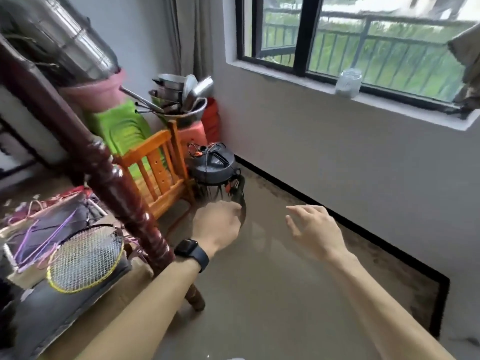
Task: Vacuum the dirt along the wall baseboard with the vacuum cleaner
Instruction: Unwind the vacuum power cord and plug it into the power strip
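Note:
A round black canister vacuum cleaner [213,162] with orange parts and a cord on its lid stands on the floor in the corner, beside the wooden chair. Its dark hose [240,189] hangs down the front. My left hand [217,226], wearing a dark smartwatch, has curled fingers at the lower end of the hose; the image is blurred there, and the grip looks closed on it. My right hand [314,229] hovers open over the floor, fingers spread, holding nothing. A black baseboard [337,216] runs along the white wall, with a dark band of dirt [363,242] on the floor beside it.
An orange wooden chair [158,165] and a dark red bedpost [104,165] crowd the left. Stacked metal pots [179,97] sit on plastic stools in the corner. A badminton racket [85,258] lies at the left. A jar [348,81] stands on the window sill.

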